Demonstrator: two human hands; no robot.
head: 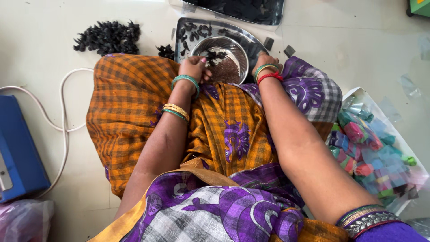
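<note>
I sit on the floor with orange checked and purple cloth over my lap. My left hand (pixel 195 67) rests at the near rim of a steel bowl (pixel 237 48), fingers curled on small dark pieces. My right hand (pixel 265 59) lies at the bowl's right side, mostly hidden behind the wrist bangles; I cannot see its fingers. The bowl holds brown grains (pixel 226 71) and a few black pieces. It stands on a steel tray (pixel 251 38) with black pieces scattered on it.
A heap of black dried pods (pixel 107 37) lies on the floor at upper left. A blue box (pixel 18 152) with a white cable (pixel 65 116) sits at left. At right, a clear bag of coloured packets (pixel 371 152). A dark bag (pixel 244 9) lies beyond the tray.
</note>
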